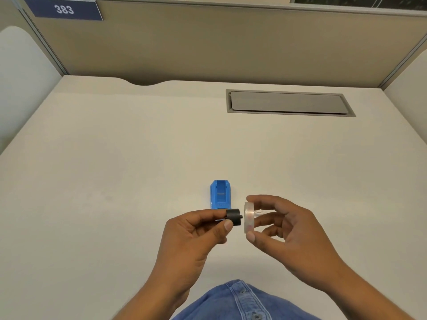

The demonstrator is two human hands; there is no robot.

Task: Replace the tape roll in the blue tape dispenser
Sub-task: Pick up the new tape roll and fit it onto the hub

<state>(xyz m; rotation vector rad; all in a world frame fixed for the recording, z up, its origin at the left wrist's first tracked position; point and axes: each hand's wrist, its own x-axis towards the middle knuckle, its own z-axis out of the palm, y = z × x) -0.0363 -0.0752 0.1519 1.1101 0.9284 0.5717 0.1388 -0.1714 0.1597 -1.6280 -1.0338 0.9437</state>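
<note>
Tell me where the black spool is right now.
In the head view, the black spool is pinched in the left hand, held above the desk just in front of the blue dispenser, a small gap from the tape roll in the right hand.

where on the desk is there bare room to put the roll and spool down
Most of the desk is bare: the wide stretch left of the blue dispenser, and the band between it and the grey cable hatch. It is crowded only near the dispenser, where the left hand holds the black spool and the right hand the clear tape roll.

Beige desk (115,181), grey cable hatch (288,103), "383" sign (63,9)
</note>
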